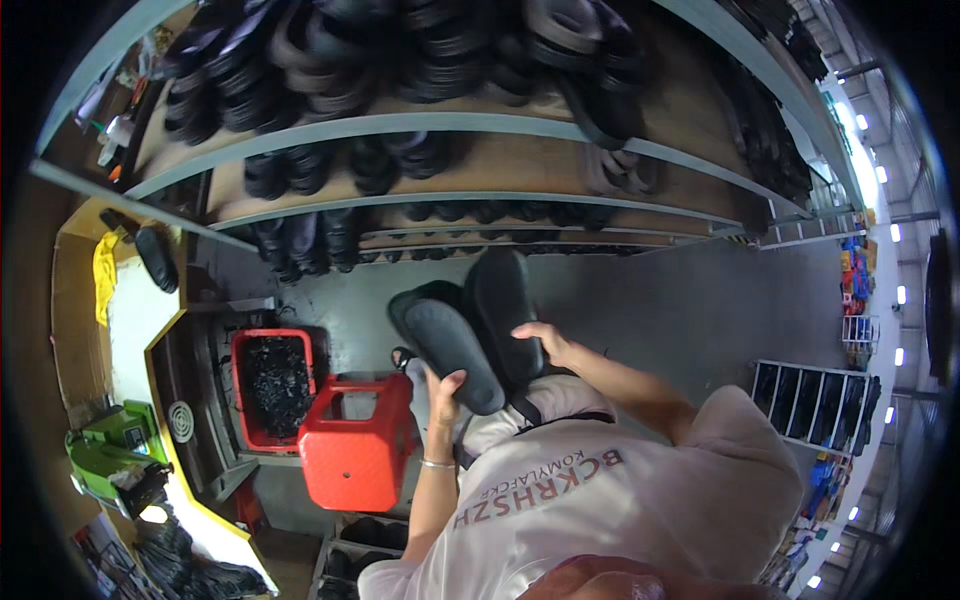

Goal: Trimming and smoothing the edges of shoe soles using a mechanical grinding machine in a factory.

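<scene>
My left hand point(443, 395) grips a black slide sandal point(452, 350) by its lower end, the thumb lying over the flat black face. Close behind that one, part of another dark sandal shows, and I cannot tell whether it is in the same grip. My right hand point(543, 342) is closed on the edge of a second black slide sandal point(503, 300), which points away from me. The two sandals are side by side in front of my lap and partly overlap. Their straps are mostly hidden.
Ahead stands a metal rack point(430, 126) with shelves of dark sandals. To the left are a red stool point(350, 465), a red bin point(236, 375) of black scraps and a bench point(130, 330) with a green machine point(118, 450). A smaller rack point(815, 400) stands at right.
</scene>
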A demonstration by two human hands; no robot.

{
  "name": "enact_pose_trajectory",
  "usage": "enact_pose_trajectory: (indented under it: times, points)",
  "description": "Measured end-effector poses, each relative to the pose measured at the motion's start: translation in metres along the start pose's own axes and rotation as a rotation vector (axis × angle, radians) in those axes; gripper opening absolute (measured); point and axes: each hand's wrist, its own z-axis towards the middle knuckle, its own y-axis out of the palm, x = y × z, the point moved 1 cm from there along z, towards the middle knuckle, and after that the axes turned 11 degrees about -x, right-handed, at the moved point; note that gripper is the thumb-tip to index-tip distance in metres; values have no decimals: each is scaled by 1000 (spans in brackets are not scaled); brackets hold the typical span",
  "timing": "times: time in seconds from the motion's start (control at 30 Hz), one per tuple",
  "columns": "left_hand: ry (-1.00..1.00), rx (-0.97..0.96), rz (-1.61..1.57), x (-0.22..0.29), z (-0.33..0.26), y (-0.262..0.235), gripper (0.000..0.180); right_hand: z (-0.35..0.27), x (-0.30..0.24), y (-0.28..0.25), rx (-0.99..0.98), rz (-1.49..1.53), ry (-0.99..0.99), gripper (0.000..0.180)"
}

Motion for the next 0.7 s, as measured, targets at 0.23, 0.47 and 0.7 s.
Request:
enact_pose_trajectory:
  times: [0.23,0.47,0.7]
  points:
    - [-170,-272,296,-174,125,159,113,-94,35,-254,310,255,-282,36]
    - [-245,-298,480,-268,274,311,112,-123,-44,-458,442,272,-272,36]
    - [-182,-288,712,-292,409,337,92,-59,-130,-528,344,261,-456,43]
